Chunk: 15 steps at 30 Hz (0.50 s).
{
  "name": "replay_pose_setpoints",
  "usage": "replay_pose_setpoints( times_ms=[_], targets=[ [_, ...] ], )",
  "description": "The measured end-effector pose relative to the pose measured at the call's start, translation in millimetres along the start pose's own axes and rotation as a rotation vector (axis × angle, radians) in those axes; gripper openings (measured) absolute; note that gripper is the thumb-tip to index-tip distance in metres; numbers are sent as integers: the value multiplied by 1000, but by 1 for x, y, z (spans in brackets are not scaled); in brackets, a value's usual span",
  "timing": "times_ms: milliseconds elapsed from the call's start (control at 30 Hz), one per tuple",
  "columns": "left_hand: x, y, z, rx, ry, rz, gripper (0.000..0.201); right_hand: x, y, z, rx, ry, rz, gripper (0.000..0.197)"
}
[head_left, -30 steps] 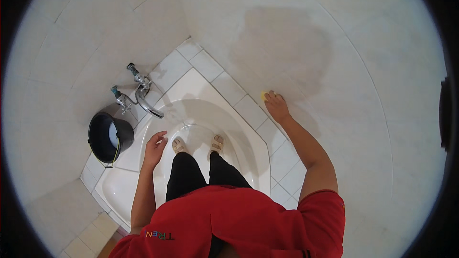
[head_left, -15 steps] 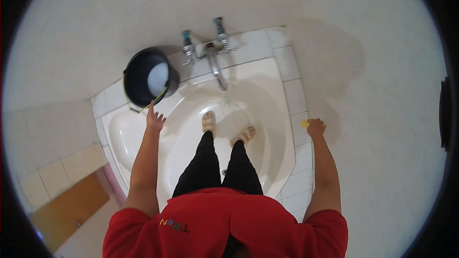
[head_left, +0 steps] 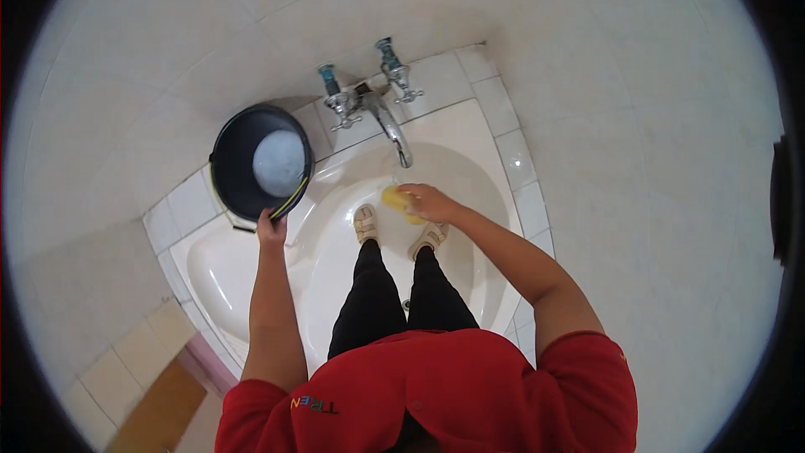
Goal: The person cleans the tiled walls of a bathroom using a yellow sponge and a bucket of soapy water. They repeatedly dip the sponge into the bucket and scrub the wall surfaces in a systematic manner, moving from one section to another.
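My left hand (head_left: 272, 228) is closed on the near rim of a black bucket (head_left: 228, 147), beside its yellow-gripped handle. Whitish, sudsy-looking liquid (head_left: 279, 164) shows at the bottom of the bucket, which rests on the tiled ledge at the back left. In my right hand (head_left: 429, 204) is a yellow sponge (head_left: 392, 198), held over the white bathtub (head_left: 331, 264) just below the spout of the chrome tap (head_left: 390, 130). Fingers partly cover the sponge.
I stand inside the tub in beige sandals (head_left: 366, 224). Two tap handles (head_left: 397, 75) rise from the ledge by the wall. White tiles (head_left: 516, 159) edge the tub on the right, with a drain (head_left: 407, 305) near my legs. A brown door (head_left: 159, 407) shows at lower left.
My right hand has brought the yellow sponge from the right-hand wall and ledge to under the spout. My left hand, earlier reaching with fingers spread, now grips the bucket's rim.
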<state>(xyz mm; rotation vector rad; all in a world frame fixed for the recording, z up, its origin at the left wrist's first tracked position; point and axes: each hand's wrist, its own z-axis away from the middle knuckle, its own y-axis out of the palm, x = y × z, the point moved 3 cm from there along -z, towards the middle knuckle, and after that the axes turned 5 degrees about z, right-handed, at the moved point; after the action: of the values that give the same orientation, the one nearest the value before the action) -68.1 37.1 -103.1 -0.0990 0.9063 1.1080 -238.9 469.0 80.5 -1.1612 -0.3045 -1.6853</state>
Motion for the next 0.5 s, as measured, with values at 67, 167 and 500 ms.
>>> replay_pose_setpoints(
  times_ms=[67,167,500],
  targets=[
    [-5,-2,4,-22,-62,-26,16,8,11,-6,-61,-7,81,55],
    [-42,24,37,-60,-156,25,16,21,14,0,-123,38,108,53],
    [-126,103,159,203,-278,-544,47,127,11,48,-520,-275,-118,53]
  ],
)
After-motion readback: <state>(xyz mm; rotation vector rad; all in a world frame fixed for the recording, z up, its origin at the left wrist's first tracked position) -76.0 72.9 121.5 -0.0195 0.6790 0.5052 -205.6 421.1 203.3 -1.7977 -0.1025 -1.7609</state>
